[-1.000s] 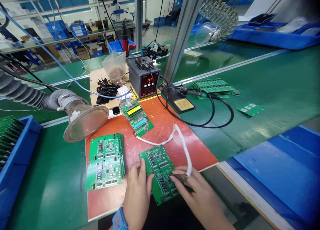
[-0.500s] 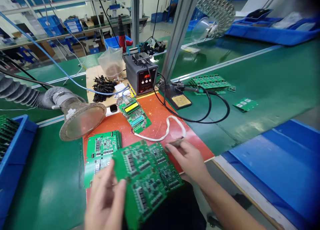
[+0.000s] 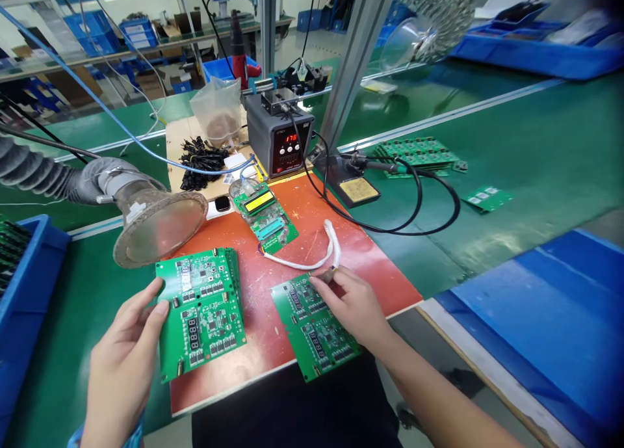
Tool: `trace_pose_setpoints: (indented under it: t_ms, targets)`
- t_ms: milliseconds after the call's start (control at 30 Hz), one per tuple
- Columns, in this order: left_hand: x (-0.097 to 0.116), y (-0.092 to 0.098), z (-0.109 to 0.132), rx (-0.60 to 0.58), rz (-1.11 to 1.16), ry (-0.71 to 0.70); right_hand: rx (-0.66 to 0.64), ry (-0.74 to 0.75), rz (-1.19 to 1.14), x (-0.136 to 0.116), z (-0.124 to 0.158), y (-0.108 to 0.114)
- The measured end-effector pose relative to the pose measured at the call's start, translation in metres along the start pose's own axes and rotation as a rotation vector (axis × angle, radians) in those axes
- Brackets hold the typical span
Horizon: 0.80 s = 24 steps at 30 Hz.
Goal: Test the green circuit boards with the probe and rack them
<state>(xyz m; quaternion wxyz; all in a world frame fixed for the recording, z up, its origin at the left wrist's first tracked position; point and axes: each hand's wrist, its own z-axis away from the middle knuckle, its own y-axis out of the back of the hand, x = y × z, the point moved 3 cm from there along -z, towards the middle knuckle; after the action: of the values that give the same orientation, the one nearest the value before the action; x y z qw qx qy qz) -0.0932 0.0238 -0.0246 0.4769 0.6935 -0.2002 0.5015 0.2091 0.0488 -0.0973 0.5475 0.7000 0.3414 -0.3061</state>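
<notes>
My left hand [image 3: 124, 357] grips the left edge of a green circuit board [image 3: 201, 311], thumb on top, holding it over a stack of similar boards [image 3: 233, 263] on the orange mat [image 3: 312, 240]. My right hand [image 3: 348, 302] pinches a small plug [image 3: 330, 274] at the end of a white cable [image 3: 312, 261], pressed onto the upper edge of a second green board [image 3: 314, 328] lying flat on the mat. The cable runs back to a tester board with a yellow display [image 3: 266, 215].
A fume-extraction funnel [image 3: 156, 224] on a grey hose hangs at left. A soldering station [image 3: 280, 142] and iron stand [image 3: 353, 184] sit behind the mat. Blue bins [image 3: 24, 285] at far left, more boards [image 3: 419, 154] on the green belt, blue tray [image 3: 550, 318] at right.
My left hand lifted one board from the near mat and carried it left onto the stack. My right hand moved the cable plug up to the top edge of the remaining board.
</notes>
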Motion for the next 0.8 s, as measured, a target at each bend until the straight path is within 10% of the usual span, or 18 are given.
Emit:
trace_pose_setpoints:
  t_ms: [800]
  targets:
    - [-0.011, -0.005, -0.011, -0.032, 0.032, 0.098, 0.006, 0.057, 0.116, -0.002, 0.004, -0.007]
